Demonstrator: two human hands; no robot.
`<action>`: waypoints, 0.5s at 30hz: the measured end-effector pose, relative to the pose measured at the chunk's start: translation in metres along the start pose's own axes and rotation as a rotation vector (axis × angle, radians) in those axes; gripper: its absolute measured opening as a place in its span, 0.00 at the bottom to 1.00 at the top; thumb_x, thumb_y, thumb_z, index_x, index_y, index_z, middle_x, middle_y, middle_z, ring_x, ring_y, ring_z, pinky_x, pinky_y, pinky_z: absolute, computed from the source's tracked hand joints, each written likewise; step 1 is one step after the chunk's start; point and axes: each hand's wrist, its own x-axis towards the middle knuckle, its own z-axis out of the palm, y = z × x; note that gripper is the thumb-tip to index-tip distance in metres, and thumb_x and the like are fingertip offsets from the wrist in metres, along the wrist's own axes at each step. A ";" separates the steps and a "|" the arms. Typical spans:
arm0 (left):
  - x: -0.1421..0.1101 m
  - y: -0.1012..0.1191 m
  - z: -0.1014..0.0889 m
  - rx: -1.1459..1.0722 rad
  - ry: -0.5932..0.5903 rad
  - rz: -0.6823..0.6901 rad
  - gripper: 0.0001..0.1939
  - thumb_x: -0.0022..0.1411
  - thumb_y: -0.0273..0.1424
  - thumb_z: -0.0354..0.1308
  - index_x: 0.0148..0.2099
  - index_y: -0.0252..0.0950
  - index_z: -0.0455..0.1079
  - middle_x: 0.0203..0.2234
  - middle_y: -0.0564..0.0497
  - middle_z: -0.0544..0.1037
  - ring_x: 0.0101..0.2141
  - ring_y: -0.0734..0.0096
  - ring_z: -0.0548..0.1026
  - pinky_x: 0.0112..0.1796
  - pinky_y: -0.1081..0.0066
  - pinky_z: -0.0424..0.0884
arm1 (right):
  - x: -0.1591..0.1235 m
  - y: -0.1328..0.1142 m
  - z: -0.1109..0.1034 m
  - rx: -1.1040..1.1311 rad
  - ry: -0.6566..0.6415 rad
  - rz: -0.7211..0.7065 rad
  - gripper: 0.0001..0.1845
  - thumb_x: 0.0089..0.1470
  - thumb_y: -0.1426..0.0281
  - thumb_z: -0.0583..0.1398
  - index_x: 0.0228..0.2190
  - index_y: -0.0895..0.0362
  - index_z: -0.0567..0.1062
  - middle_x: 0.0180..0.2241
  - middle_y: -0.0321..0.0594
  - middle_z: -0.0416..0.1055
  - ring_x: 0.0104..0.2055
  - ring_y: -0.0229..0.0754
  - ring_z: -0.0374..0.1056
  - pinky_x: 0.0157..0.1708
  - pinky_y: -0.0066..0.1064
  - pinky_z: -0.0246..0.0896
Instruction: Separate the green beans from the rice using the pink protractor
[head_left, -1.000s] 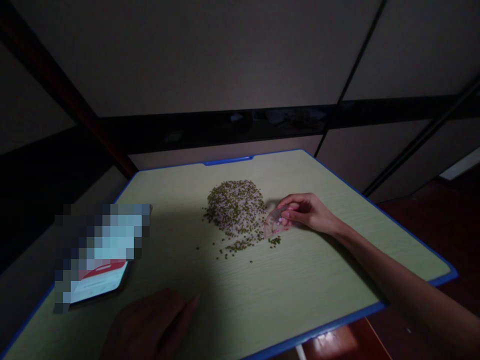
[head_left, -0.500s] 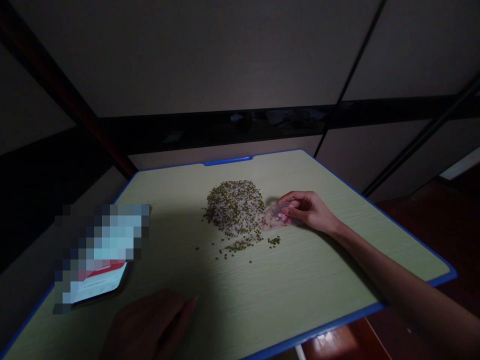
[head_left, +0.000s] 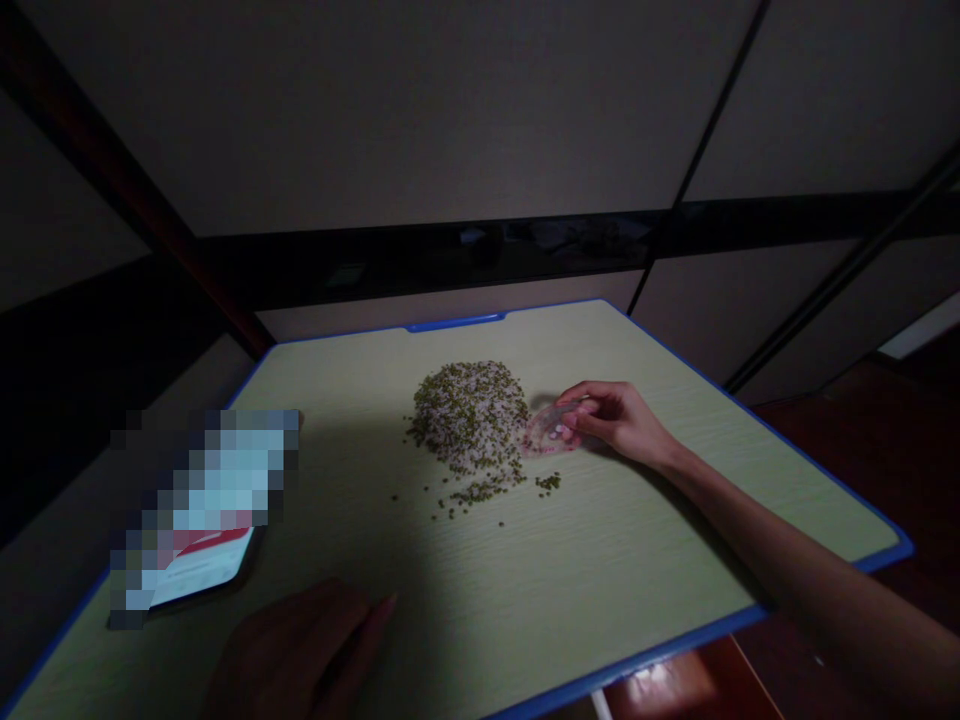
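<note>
My right hand [head_left: 619,425] is closed in a pinch on a small clear plastic bag [head_left: 545,436], with white bits showing through it. The bag's near edge touches the right side of a heap of mixed green beans and pale grains [head_left: 472,415]. A few loose green beans [head_left: 549,484] lie just below the bag, and others are scattered in front of the heap. In shadow at the bottom, my left hand [head_left: 300,650] rests on the table with fingers curled in; I see nothing in it, though the underside is hidden.
The pale folding table [head_left: 637,600] has a blue rim and a blue handle [head_left: 456,322] at its far edge. A lit phone [head_left: 206,560], partly pixelated, stands at the left. Behind the table rise dark cabinet panels [head_left: 435,120].
The bag in my right hand has shifted very slightly, its lower edge now a little higher. The heap and my left hand look the same.
</note>
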 end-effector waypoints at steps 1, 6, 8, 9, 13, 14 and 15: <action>0.000 0.000 0.000 0.000 -0.001 0.007 0.19 0.65 0.36 0.42 0.24 0.39 0.63 0.15 0.57 0.69 0.16 0.81 0.67 0.19 0.80 0.62 | 0.000 0.000 0.000 0.011 -0.006 0.006 0.09 0.42 0.71 0.63 0.29 0.60 0.73 0.19 0.37 0.74 0.19 0.37 0.69 0.22 0.29 0.63; 0.002 0.001 -0.001 0.026 -0.004 0.021 0.17 0.65 0.34 0.43 0.25 0.38 0.64 0.16 0.57 0.70 0.18 0.81 0.69 0.21 0.80 0.63 | 0.000 0.000 0.001 0.033 -0.009 0.022 0.09 0.42 0.71 0.64 0.30 0.60 0.73 0.18 0.36 0.74 0.19 0.36 0.68 0.21 0.28 0.63; 0.002 0.001 -0.001 0.028 -0.003 0.029 0.17 0.65 0.34 0.43 0.26 0.38 0.64 0.17 0.57 0.71 0.18 0.81 0.68 0.21 0.81 0.64 | 0.000 -0.001 0.002 0.037 -0.012 0.024 0.08 0.43 0.71 0.64 0.29 0.60 0.73 0.18 0.36 0.74 0.19 0.36 0.69 0.21 0.28 0.63; 0.002 0.001 -0.002 0.025 -0.007 0.035 0.17 0.65 0.34 0.43 0.26 0.38 0.64 0.16 0.57 0.71 0.18 0.81 0.68 0.21 0.81 0.64 | 0.000 -0.001 0.002 0.040 -0.013 0.025 0.08 0.43 0.71 0.64 0.29 0.60 0.73 0.18 0.36 0.74 0.19 0.36 0.68 0.21 0.28 0.63; 0.002 0.001 -0.002 0.030 0.000 0.048 0.18 0.65 0.34 0.42 0.24 0.38 0.63 0.16 0.57 0.70 0.17 0.81 0.68 0.20 0.81 0.63 | 0.000 -0.003 0.004 0.056 -0.015 0.037 0.08 0.42 0.72 0.63 0.29 0.60 0.73 0.18 0.35 0.74 0.18 0.35 0.68 0.21 0.27 0.62; 0.002 0.001 -0.002 0.036 0.006 0.047 0.18 0.65 0.34 0.42 0.24 0.38 0.64 0.16 0.57 0.70 0.17 0.81 0.68 0.20 0.81 0.63 | 0.000 -0.003 0.004 0.057 -0.016 0.041 0.08 0.42 0.72 0.63 0.29 0.60 0.72 0.18 0.35 0.74 0.18 0.35 0.68 0.20 0.27 0.62; 0.001 0.001 -0.002 0.038 0.012 0.043 0.18 0.66 0.34 0.42 0.25 0.38 0.64 0.16 0.57 0.71 0.17 0.81 0.68 0.21 0.81 0.63 | 0.000 -0.004 0.004 0.055 -0.017 0.044 0.08 0.42 0.72 0.63 0.29 0.60 0.72 0.18 0.35 0.73 0.18 0.35 0.68 0.20 0.27 0.62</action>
